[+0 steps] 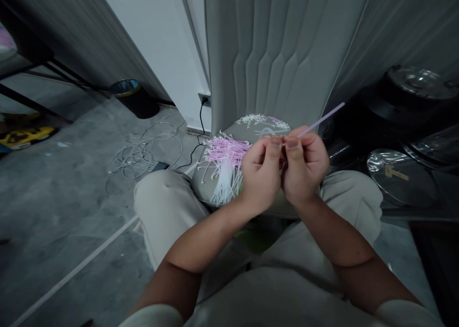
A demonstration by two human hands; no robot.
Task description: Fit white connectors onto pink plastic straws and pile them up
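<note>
My right hand (306, 167) is closed in a pinch on a thin lilac plastic stick (327, 115), which points up and to the right. Thumb to thumb with it, my left hand (263, 170) is closed too, near the stick's lower end; its fingers hide what they pinch. Below and left of my hands, a pile of pink and white sticks (228, 162) with small white ends lies on the grey chair seat (205, 186). Farther back on the seat are many small white plastic pieces (251, 120), and a few pale sticks (270, 132) lie just behind my hands.
The padded chair back (272, 45) rises ahead. On the left floor are a coiled cable (138, 150) and a black bin (134, 100). A black cord (201, 119) runs from a wall socket. At right stand a lidded pot (419, 85) and a clear round lid (401, 179).
</note>
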